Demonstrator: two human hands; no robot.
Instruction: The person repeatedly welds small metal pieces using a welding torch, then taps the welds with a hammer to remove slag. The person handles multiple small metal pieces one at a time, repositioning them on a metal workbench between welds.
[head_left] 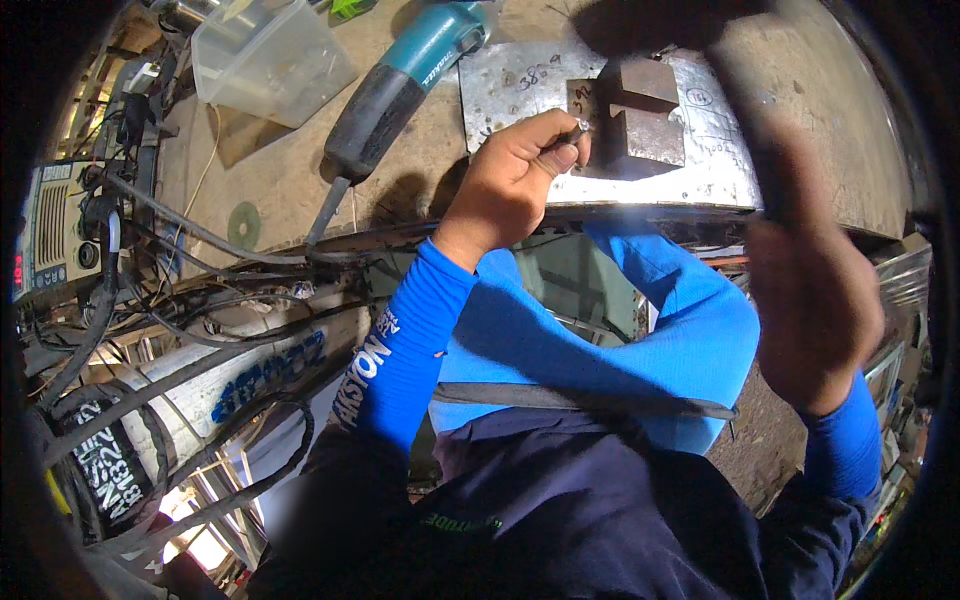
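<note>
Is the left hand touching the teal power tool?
Apart. The head view shows a strip of bench between the left hand and the teal power tool.

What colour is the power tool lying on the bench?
Teal and black; the power tool shows in the head view.

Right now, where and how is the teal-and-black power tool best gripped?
Probably around the black rear body, from above on the person's side: this long, rounded part lies angled toward the person, with the cord leaving its end.
</note>
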